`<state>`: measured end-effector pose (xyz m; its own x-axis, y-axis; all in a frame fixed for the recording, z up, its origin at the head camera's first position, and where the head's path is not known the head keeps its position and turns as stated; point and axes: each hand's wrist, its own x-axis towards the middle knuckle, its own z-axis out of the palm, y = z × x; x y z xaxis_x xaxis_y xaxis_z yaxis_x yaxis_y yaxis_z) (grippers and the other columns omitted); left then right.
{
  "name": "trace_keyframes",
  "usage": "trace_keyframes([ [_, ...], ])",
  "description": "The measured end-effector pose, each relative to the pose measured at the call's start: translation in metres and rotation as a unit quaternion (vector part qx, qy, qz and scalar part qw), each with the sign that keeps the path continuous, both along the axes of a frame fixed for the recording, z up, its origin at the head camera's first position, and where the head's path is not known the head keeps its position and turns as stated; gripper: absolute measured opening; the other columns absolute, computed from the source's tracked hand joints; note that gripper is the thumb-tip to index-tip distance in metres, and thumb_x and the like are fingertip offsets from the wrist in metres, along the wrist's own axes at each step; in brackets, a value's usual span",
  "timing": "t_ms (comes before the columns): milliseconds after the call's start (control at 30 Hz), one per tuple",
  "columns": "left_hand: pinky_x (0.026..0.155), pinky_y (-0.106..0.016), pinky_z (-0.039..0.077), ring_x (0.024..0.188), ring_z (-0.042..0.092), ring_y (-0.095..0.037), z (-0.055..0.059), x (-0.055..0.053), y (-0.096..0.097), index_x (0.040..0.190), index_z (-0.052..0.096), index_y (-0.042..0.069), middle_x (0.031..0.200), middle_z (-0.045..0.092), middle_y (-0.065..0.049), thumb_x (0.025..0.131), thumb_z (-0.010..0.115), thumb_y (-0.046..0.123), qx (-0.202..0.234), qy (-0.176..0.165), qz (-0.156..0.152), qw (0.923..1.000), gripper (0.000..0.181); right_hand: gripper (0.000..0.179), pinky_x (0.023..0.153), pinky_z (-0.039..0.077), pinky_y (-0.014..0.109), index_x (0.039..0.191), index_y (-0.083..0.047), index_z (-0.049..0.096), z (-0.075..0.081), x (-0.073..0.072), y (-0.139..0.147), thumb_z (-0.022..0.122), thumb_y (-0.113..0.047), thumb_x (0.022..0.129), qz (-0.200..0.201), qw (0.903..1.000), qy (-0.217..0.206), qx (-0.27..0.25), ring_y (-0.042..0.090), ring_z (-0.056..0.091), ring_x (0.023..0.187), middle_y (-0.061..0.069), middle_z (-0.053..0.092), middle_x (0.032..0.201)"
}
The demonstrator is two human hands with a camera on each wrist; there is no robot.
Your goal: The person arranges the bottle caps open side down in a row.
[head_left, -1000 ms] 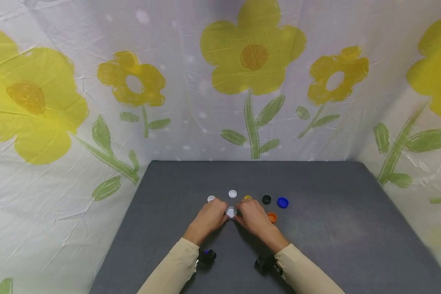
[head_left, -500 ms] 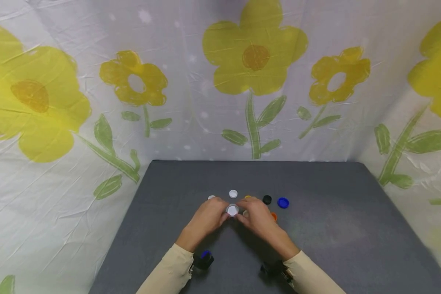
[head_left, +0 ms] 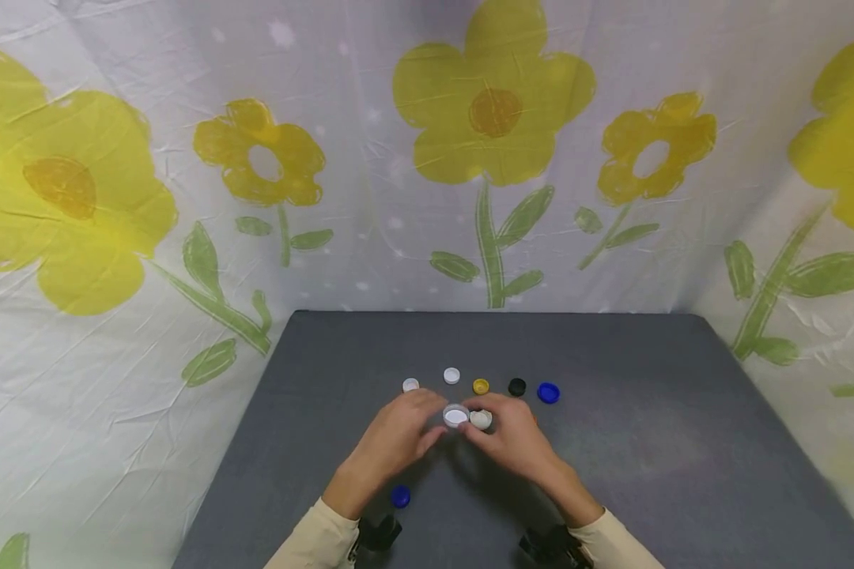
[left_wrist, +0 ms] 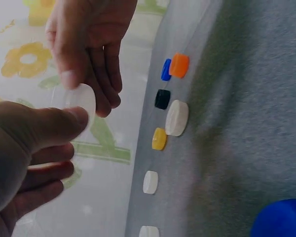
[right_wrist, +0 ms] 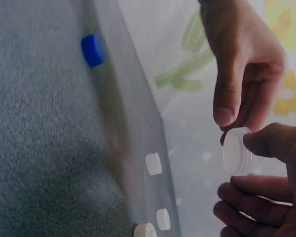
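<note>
My right hand (head_left: 510,431) pinches a small round cap (head_left: 456,416) between thumb and fingers, above the table. In the right wrist view this cap (right_wrist: 237,150) shows a white disc face and a clear rim. My left hand (head_left: 398,431) is just left of it, fingers and thumb spread around its near side. The left thumb overlaps the cap in the left wrist view, but a small gap shows there in the right wrist view. A larger white cap (left_wrist: 177,118) lies on the table beyond the hands, partly behind my right fingers in the head view.
Across the grey table (head_left: 648,379), behind the hands, lie two white caps, one (head_left: 451,375) in the middle and one at left, plus a yellow cap (head_left: 480,386), a black cap (head_left: 516,386) and a blue cap (head_left: 549,393). Another blue cap (head_left: 401,496) sits by my left wrist. An orange cap (left_wrist: 179,65) is mostly hidden by my right hand.
Both hands were at the cap; the left has drawn back to the left while the right keeps hold. The hands shifted slightly toward me, uncovering the yellow cap and the near blue cap.
</note>
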<state>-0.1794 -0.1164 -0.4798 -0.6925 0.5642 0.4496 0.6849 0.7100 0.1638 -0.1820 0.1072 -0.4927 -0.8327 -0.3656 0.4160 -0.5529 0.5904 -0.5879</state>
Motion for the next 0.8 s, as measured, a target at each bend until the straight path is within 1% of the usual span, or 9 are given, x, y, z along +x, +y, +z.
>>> trace_keyframes([
  [133,0.097,-0.037,0.053,0.109,0.068,-0.019,-0.003,0.005,0.000,0.109,0.074,0.010,0.110,0.074,-0.001,0.083,0.083,0.023,0.021,0.038,-0.022,0.9988,0.031,0.019,0.083,0.054,0.037,0.102,-0.025,0.076,0.000,0.005,0.003,0.078,-0.036,0.086,-0.015,0.9958,-0.089,-0.020,0.012,0.070,0.093,-0.016,0.073,0.097],
  [267,0.095,-0.036,0.054,0.106,0.069,-0.018,-0.006,0.008,0.000,0.105,0.075,0.011,0.105,0.075,0.001,0.083,0.083,0.019,0.043,0.054,-0.044,0.9966,0.025,0.017,0.090,0.054,0.043,0.101,-0.031,0.075,0.001,0.008,0.005,0.073,-0.044,0.090,-0.002,0.9829,-0.178,-0.046,0.008,0.069,0.098,-0.020,0.072,0.097],
  [367,0.094,-0.034,0.054,0.104,0.069,-0.016,-0.009,0.009,-0.001,0.103,0.076,0.012,0.102,0.075,0.002,0.084,0.082,0.018,0.052,0.056,-0.053,0.9956,0.021,0.020,0.090,0.055,0.046,0.102,-0.029,0.075,0.000,0.010,0.006,0.069,-0.046,0.093,0.024,0.9751,-0.211,-0.064,0.008,0.069,0.100,-0.017,0.073,0.099],
  [467,0.092,-0.032,0.055,0.101,0.070,-0.014,-0.012,0.009,-0.002,0.100,0.076,0.013,0.099,0.076,0.003,0.084,0.081,0.016,0.077,0.042,-0.059,0.9944,0.017,0.022,0.090,0.055,0.044,0.103,-0.030,0.076,-0.001,0.012,0.007,0.067,-0.048,0.094,0.036,0.9746,-0.210,-0.068,0.006,0.069,0.100,-0.018,0.073,0.100],
  [533,0.088,-0.031,0.056,0.097,0.071,-0.013,-0.012,0.009,-0.002,0.098,0.077,0.012,0.096,0.076,0.003,0.084,0.082,0.014,0.103,0.023,-0.059,0.9927,0.016,0.021,0.090,0.055,0.043,0.103,-0.031,0.076,-0.003,0.013,0.008,0.068,-0.047,0.093,0.035,0.9806,-0.181,-0.068,0.004,0.068,0.100,-0.019,0.072,0.101],
  [567,0.086,-0.031,0.057,0.095,0.071,-0.012,-0.012,0.010,-0.003,0.097,0.077,0.012,0.094,0.076,0.003,0.083,0.082,0.014,0.115,0.012,-0.056,0.9918,0.015,0.021,0.090,0.055,0.041,0.104,-0.031,0.076,-0.004,0.013,0.009,0.070,-0.046,0.092,0.033,0.9855,-0.154,-0.064,0.003,0.068,0.100,-0.020,0.072,0.102],
  [667,0.079,-0.028,0.058,0.088,0.072,-0.009,-0.012,0.011,-0.004,0.094,0.079,0.012,0.091,0.077,0.003,0.083,0.083,0.015,0.141,-0.031,-0.036,0.9889,0.013,0.023,0.090,0.055,0.039,0.110,-0.028,0.075,-0.007,0.013,0.011,0.077,-0.037,0.088,0.035,0.9973,-0.042,-0.050,0.005,0.067,0.104,-0.015,0.072,0.109],
  [733,0.075,-0.027,0.057,0.084,0.071,-0.005,-0.012,0.012,-0.004,0.094,0.079,0.013,0.091,0.077,0.004,0.084,0.082,0.017,0.148,-0.067,-0.018,0.9866,0.011,0.032,0.090,0.055,0.038,0.114,-0.023,0.074,-0.008,0.012,0.012,0.082,-0.029,0.084,0.042,0.9976,0.043,-0.036,0.009,0.067,0.106,-0.010,0.072,0.113],
  [800,0.071,-0.028,0.057,0.080,0.070,-0.003,-0.011,0.014,-0.005,0.093,0.080,0.014,0.090,0.078,0.004,0.085,0.082,0.019,0.157,-0.105,-0.001,0.9820,0.010,0.041,0.091,0.054,0.036,0.119,-0.020,0.072,-0.009,0.011,0.013,0.086,-0.021,0.080,0.062,0.9923,0.104,-0.027,0.013,0.066,0.109,-0.005,0.071,0.116],
])
